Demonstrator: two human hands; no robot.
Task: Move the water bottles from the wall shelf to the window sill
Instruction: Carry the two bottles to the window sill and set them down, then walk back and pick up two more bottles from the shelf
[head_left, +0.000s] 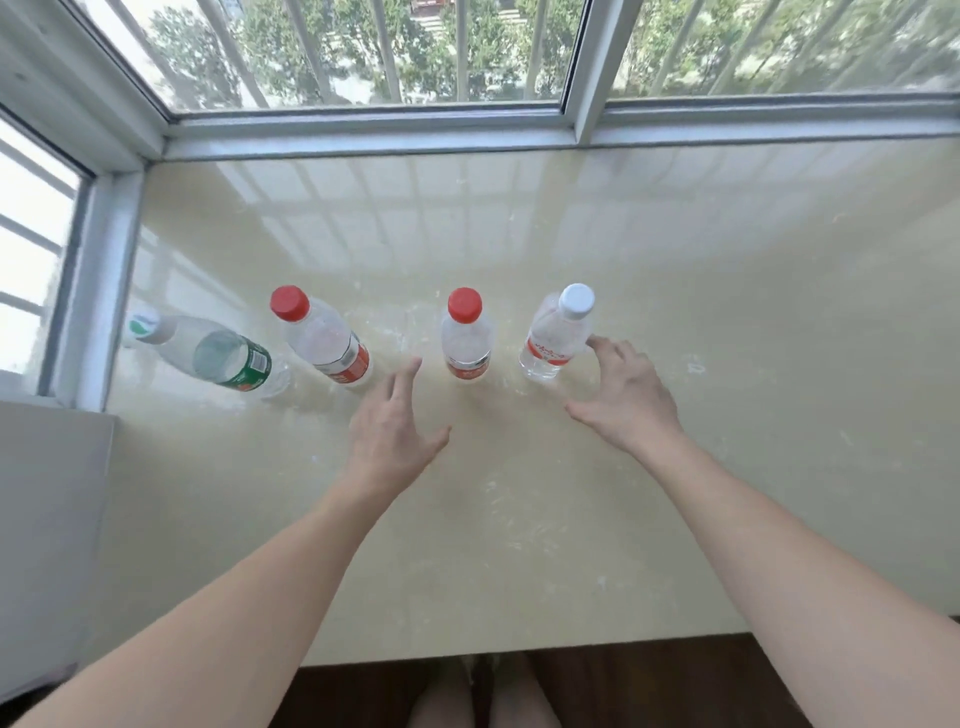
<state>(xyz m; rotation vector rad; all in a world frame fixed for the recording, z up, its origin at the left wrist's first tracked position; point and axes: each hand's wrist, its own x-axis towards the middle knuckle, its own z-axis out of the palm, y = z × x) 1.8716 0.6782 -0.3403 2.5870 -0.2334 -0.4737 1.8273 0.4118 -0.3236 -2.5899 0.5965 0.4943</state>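
Four bottles are seen upright on the sill (675, 312), and the white-capped bottle (558, 332), judged light, thin-walled and easily dented, is best taken around its middle, while the left hand (389, 431) and right hand (623, 395) are spread, holding nothing.

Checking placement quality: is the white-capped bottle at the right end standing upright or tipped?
Upright: the white-capped bottle stands on its base on the window sill, cap up. The right hand is open beside it.
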